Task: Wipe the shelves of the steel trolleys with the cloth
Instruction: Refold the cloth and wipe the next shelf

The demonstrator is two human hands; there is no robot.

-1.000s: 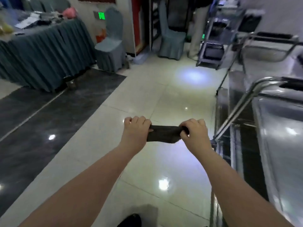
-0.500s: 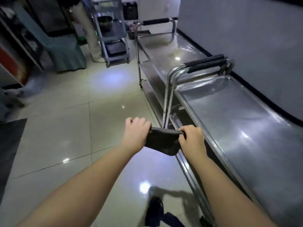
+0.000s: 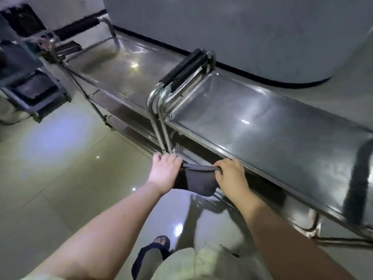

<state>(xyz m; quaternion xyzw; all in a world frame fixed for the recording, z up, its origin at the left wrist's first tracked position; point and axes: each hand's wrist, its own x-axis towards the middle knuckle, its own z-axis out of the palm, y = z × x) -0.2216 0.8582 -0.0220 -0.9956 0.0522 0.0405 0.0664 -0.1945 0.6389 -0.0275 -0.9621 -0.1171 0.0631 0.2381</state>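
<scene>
Two trolleys stand end to end along the wall: near trolley on the right, far trolley beyond it. (A)

Noted. Shelves? (B)

Each top shelf is a shallow steel tray with a raised rim. The near top shelf shows bare metal with light glints and a dark curved reflection at its right end. Lower shelves on the far trolley are in shadow; contents cannot be told. (A)

Handles? (B)

Two black-gripped handles sit side by side where the trolleys meet. A third is at the far end. (A)

Cloth position? (B)

Dark cloth is held in the air just in front of the near trolley's front edge, below the top rim and above the floor. Its upper edge is stretched between the hands and the rest sags below. (A)

Hand states? (B)

Left hand: fingers curled over the cloth's left end, gripping it, just below the handle posts. Right hand: fingers curled round the right end, close under the top rim; contact with the rim cannot be told. (A)

Other items? (B)

A grey cart at far left carries a dark tray-like object, blurred. One dark sandal is on the floor below the arms. (A)
</scene>
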